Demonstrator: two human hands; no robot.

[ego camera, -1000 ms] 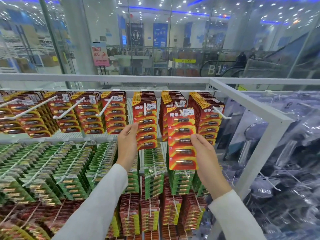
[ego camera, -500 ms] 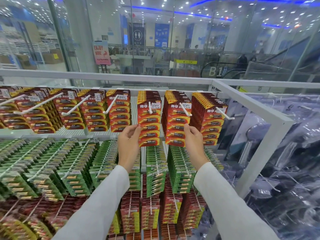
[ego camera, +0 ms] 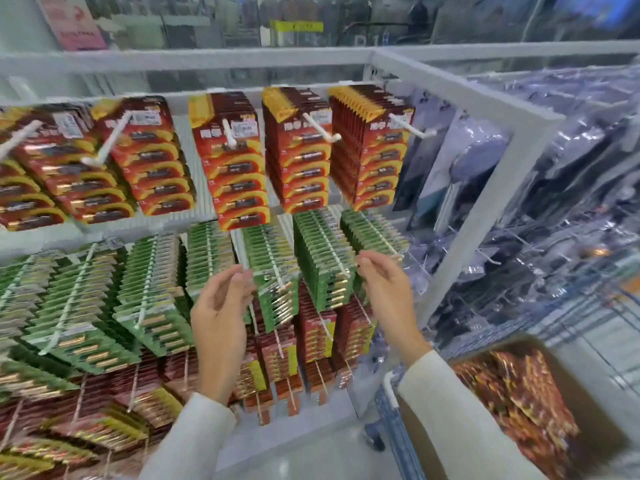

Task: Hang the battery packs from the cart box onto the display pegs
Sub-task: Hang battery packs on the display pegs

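Red and yellow battery packs [ego camera: 304, 157] hang on white display pegs [ego camera: 320, 128] along the top row of the rack. My left hand [ego camera: 221, 306] and my right hand [ego camera: 386, 292] hover lower down, in front of the green packs [ego camera: 322, 258], both empty with loosely curled fingers. The cardboard cart box [ego camera: 512, 403] at the lower right holds several more red packs. The picture is blurred by motion.
A white metal frame post [ego camera: 485, 209] bounds the rack on the right, with clear-bagged goods [ego camera: 554, 188] hanging beyond it. Dark red packs [ego camera: 311, 348] fill the bottom rows. A blue cart rail [ego camera: 394, 420] sits beside the box.
The pack in my right hand went onto the top-row peg. Both hands then let go and dropped to the green row. The view tilted down and right, bringing the cart box into sight.
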